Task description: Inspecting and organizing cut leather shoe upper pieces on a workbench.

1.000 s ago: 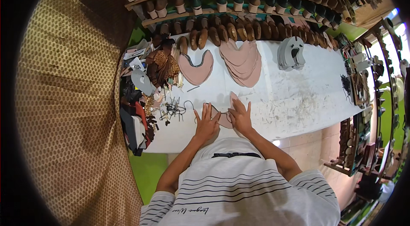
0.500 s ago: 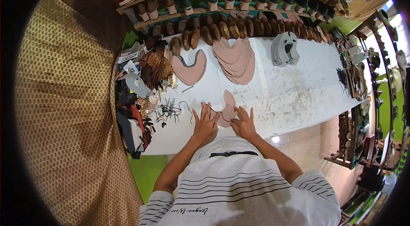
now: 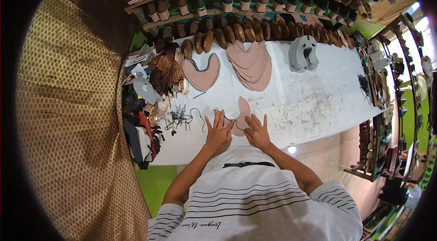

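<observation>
The grip of the left hand [image 3: 219,134] is released: its fingers lie extended and spread over the left arm of a curved, U-shaped piece of dusty-pink sheet material [image 3: 244,106], the thumb angled toward the middle. The grip of the right hand [image 3: 257,132] is likewise unclenched, its fingers reaching forward and spread, some of them at the right side of the same piece. That piece lies flat at the near edge of a white-topped bench [image 3: 282,99], in front of the person's body, its right arm pointing away to a tip. A thin dark strip [image 3: 231,118] follows its inner curve between the two hands.

Just left of the left hand lies a curved loose black strand [image 3: 201,118], and beyond it a tangle of short black cords [image 3: 180,118]. Farther back stand out a pink U-shaped piece with dark inner edging [image 3: 203,78], a fanned stack of plain pink pieces [image 3: 250,70] and, to the right, a stack of light-grey pieces with dark cut-outs [image 3: 298,56]. A heap of scraps, including a leopard-print bundle [image 3: 169,67] and a round grey disc [image 3: 144,89], covers the left end. A row of brown shoe-shaped forms [image 3: 221,38] lines the far edge, below shelves of footwear.
</observation>
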Tool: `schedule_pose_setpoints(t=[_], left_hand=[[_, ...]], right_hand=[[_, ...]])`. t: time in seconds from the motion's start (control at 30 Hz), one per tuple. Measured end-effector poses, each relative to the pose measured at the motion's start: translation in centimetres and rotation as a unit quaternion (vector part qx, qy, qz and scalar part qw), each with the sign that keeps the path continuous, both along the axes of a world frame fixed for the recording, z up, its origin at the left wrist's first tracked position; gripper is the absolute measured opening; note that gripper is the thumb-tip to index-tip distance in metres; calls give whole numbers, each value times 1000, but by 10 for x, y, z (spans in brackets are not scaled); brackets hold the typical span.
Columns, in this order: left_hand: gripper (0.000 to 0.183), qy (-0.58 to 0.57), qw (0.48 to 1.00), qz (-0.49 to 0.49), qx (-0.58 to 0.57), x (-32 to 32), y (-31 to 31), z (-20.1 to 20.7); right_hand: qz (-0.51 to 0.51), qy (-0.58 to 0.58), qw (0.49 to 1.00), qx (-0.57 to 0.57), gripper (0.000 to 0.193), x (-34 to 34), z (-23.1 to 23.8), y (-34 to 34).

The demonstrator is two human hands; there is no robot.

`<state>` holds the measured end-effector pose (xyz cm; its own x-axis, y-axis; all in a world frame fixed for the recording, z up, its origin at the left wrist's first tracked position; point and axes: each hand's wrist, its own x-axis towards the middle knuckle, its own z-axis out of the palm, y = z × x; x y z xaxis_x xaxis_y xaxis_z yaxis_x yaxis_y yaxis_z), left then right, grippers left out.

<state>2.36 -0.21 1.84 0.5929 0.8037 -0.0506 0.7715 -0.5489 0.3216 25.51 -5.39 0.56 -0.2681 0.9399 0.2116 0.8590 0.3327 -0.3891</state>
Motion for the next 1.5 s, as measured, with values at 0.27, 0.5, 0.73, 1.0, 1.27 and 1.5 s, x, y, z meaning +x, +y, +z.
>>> schedule_pose_setpoints(t=[0.27, 0.5, 0.73, 1.0, 1.27, 1.5], left_hand=[[55, -7, 1000, 0, 0, -2, 1, -2], [55, -5, 1000, -1, 13, -1, 0, -3], [53, -5, 1000, -4, 28, 0, -1, 1], [48, -4, 999, 1, 40, 3, -1, 1], [47, -35, 998, -3, 58, 10, 3, 3], [47, -17, 999, -7, 40, 10, 1, 0]], right_hand=[[-90, 26, 994, -60, 6, 6, 1, 25], [-151, 46, 985, -71, 5, 15, 13, 73], [-180, 42, 976, -111, 8, 7, 8, 86], [-187, 9, 974, -129, 11, 6, 0, 84], [-166, 14, 979, -117, 11, 9, 2, 83], [-167, 42, 979, -108, 10, 5, 10, 89]])
